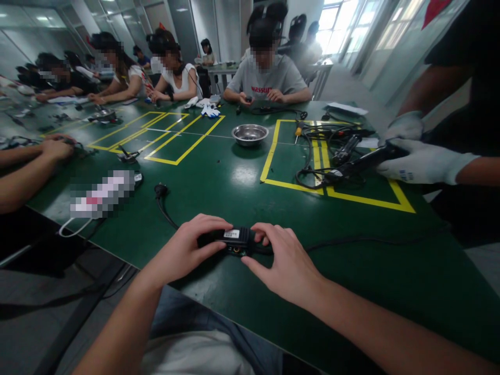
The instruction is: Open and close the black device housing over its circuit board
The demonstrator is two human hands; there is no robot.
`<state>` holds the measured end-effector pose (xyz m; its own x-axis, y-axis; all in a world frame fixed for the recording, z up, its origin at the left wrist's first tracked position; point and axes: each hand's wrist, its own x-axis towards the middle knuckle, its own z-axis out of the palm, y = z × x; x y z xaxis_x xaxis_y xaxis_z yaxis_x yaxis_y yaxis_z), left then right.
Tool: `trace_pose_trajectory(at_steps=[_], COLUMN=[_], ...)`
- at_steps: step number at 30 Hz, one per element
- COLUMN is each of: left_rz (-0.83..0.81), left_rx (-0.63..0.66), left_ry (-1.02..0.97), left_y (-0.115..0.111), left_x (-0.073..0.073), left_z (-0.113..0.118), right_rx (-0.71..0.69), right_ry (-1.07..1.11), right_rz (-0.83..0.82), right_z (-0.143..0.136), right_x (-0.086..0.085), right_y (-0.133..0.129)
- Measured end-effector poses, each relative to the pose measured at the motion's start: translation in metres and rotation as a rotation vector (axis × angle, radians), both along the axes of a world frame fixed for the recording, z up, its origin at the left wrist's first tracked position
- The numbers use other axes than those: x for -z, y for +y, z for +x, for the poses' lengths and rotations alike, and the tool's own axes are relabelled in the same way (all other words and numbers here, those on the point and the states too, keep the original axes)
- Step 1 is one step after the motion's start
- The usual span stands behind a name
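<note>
At the table's near edge, the left hand point(195, 245) pinches the ribbed, black plastic box point(238, 237), fingers and thumb slightly parted around one end; the right hand's point(287, 258) curled fingers and spread thumb meet its other end. Smooth cable runs both ways over the glossy green table point(219, 192). Beyond, open surface reaches a round metal bowl point(250, 134).

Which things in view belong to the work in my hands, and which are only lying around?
Apparently work in hand:
black box, between left hand and right hand
black cable with plug, seemingly its own

Lying about, apparently:
metal bowl
yellow-handled screwdriver
loose white gloves
</note>
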<state>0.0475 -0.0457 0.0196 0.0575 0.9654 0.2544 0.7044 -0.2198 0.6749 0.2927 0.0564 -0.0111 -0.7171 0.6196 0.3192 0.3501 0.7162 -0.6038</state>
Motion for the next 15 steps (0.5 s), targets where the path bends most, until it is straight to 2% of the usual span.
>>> trace_pose_trajectory(at_steps=[2, 4, 8, 11, 15], left_rz=[0.028, -0.004, -0.063, -0.015, -0.08], left_rx=[-0.136, -0.21, -0.172, -0.142, -0.06], left_ry=[-0.01, -0.001, 0.049, 0.097, 0.098], left_y=[0.006, 0.012, 0.016, 0.007, -0.007], left_x=[0.002, 0.004, 0.004, 0.001, -0.001], left_z=[0.0, 0.001, 0.002, -0.001, -0.004], right_rx=[0.011, -0.011, -0.052, -0.051, -0.034], right_ry=[0.002, -0.009, -0.023, -0.033, -0.039], right_rz=[0.02, 0.05, 0.079, 0.079, 0.052], right_z=[0.0, 0.001, 0.0, 0.0, 0.002], right_x=[0.001, 0.002, 0.003, 0.004, 0.006], right_y=[-0.001, -0.001, 0.001, 0.002, 0.001])
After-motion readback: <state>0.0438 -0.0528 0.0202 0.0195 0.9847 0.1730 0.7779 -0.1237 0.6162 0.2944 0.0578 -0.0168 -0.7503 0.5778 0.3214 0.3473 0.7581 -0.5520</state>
